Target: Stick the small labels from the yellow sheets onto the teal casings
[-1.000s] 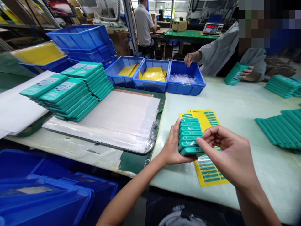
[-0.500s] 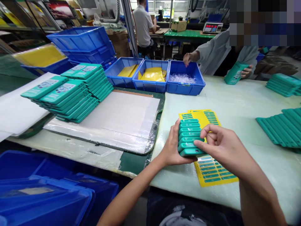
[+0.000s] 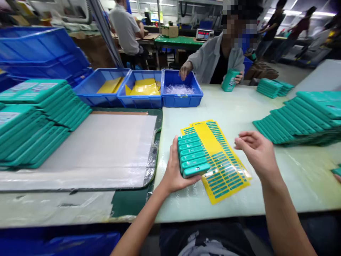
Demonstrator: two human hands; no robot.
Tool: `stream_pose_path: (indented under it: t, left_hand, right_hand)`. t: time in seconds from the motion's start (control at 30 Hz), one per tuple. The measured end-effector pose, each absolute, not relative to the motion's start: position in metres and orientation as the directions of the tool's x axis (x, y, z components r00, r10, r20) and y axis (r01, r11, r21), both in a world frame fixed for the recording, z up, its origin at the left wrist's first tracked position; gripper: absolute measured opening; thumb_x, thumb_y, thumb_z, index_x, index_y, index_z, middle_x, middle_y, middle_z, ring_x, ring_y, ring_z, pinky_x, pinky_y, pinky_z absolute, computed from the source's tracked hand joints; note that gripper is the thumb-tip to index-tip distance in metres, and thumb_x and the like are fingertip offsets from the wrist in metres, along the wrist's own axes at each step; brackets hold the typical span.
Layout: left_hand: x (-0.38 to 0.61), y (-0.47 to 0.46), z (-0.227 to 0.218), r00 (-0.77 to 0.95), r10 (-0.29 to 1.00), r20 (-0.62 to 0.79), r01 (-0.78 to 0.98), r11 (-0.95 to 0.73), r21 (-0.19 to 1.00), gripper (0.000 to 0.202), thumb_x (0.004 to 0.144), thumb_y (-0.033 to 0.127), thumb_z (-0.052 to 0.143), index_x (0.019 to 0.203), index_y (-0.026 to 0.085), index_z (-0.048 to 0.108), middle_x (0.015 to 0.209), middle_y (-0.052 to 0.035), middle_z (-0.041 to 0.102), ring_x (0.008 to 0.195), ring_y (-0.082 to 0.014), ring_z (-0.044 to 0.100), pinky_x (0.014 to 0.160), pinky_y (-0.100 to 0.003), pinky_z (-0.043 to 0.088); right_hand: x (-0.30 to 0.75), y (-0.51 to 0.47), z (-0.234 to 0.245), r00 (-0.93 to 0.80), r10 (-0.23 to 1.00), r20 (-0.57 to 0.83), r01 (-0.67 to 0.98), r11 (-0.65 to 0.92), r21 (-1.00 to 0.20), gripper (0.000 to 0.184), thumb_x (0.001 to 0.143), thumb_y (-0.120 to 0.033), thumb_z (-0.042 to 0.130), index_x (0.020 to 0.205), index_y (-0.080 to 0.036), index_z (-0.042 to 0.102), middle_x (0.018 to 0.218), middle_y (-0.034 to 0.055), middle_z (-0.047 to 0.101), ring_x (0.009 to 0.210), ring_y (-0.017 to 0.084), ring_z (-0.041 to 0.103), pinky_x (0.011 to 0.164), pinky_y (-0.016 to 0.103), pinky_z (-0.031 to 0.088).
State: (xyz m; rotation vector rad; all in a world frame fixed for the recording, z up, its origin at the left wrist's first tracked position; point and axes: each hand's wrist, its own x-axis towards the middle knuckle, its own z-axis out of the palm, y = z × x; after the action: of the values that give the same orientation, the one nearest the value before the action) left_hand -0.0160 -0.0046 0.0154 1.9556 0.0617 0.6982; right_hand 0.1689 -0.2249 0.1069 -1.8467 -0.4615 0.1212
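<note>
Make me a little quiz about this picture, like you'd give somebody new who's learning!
1. Pick one. The left hand holds:
A) a cup
B) a stack of green cases
C) a screwdriver

2. True or false: the right hand is touching what the left hand holds.

3. Fill the gap: in the row of three blue bins, ___ hold yellow things.

Key: 1. B. 2. False; there is a gap between them. 3. Two.
</note>
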Motion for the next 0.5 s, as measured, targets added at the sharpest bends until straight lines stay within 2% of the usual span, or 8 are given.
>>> stream_pose_path:
  t: [0.03,0.07,0.13,0.2,0.33,0.4,0.5]
  left_hand:
    - [-0.016,-0.004,0.016,0.835,0.337,0.436,-0.245,-0.481,0.842,0.153,0.072,0.063,0.1,0.179,0.037,-0.008,0.177,-0.0184,0.028,0.165,-0.0494,0.033,0.134,-0.071,0.032]
    - [-0.016,-0.004,0.017,0.838,0.34,0.427,-0.24,-0.474,0.847,0.153,0.072,0.063,0.099,0.179,0.036,-0.008,0.175,-0.0187,0.03,0.163,-0.0487,0.037,0.133,-0.07,0.035]
    - [-0.016,-0.005,0.019,0.843,0.347,0.412,-0.231,-0.458,0.859,0.153,0.072,0.063,0.099,0.179,0.035,-0.008,0.173,-0.0192,0.032,0.16,-0.0476,0.041,0.132,-0.069,0.037]
    - [-0.016,-0.005,0.02,0.848,0.352,0.397,-0.22,-0.448,0.867,0.152,0.074,0.062,0.098,0.178,0.035,-0.009,0.175,-0.0196,0.03,0.161,-0.0473,0.041,0.134,-0.07,0.034]
    - [-0.017,-0.006,0.019,0.85,0.353,0.391,-0.216,-0.444,0.87,0.151,0.076,0.063,0.097,0.177,0.036,-0.011,0.178,-0.0205,0.026,0.164,-0.0489,0.036,0.136,-0.073,0.027]
    - [-0.018,-0.006,0.018,0.848,0.351,0.398,-0.222,-0.447,0.866,0.151,0.075,0.064,0.097,0.178,0.037,-0.01,0.18,-0.0201,0.021,0.165,-0.0504,0.033,0.136,-0.075,0.025]
    - [-0.019,-0.006,0.016,0.851,0.346,0.395,-0.219,-0.45,0.866,0.152,0.074,0.063,0.098,0.178,0.039,-0.011,0.183,-0.0191,0.016,0.168,-0.0516,0.028,0.137,-0.076,0.021]
  right_hand:
    - [0.177,-0.242,0.097,0.927,0.311,0.208,0.322,-0.379,-0.868,0.031,0.085,-0.044,0.083,0.099,-0.021,0.068,0.084,0.0026,0.075,0.075,0.019,0.071,0.073,0.032,0.059]
    - [0.182,-0.256,0.086,0.918,0.342,0.202,0.354,-0.473,-0.807,0.026,0.087,-0.043,0.08,0.096,-0.021,0.07,0.087,0.0045,0.076,0.078,0.02,0.072,0.075,0.034,0.06]
    - [0.185,-0.274,0.066,0.883,0.452,0.125,0.381,-0.535,-0.754,0.022,0.092,-0.042,0.073,0.093,-0.02,0.072,0.092,0.0068,0.079,0.084,0.023,0.076,0.08,0.037,0.062]
    - [0.181,-0.275,0.05,0.85,0.522,0.075,0.392,-0.531,-0.751,0.022,0.096,-0.041,0.068,0.095,-0.02,0.074,0.098,0.0078,0.081,0.09,0.024,0.077,0.086,0.04,0.062]
    - [0.181,-0.25,0.038,0.825,0.553,0.114,0.461,-0.543,-0.702,0.017,0.099,-0.035,0.065,0.104,-0.02,0.073,0.113,0.0101,0.079,0.108,0.027,0.073,0.102,0.046,0.055]
    - [0.187,-0.239,0.035,0.801,0.587,0.119,0.501,-0.547,-0.671,0.014,0.096,-0.031,0.067,0.104,-0.021,0.073,0.112,0.0102,0.077,0.11,0.029,0.071,0.103,0.046,0.053]
    - [0.196,-0.233,0.027,0.774,0.624,0.11,0.538,-0.556,-0.633,0.008,0.09,-0.024,0.066,0.097,-0.023,0.072,0.101,0.0093,0.073,0.102,0.031,0.069,0.096,0.046,0.052]
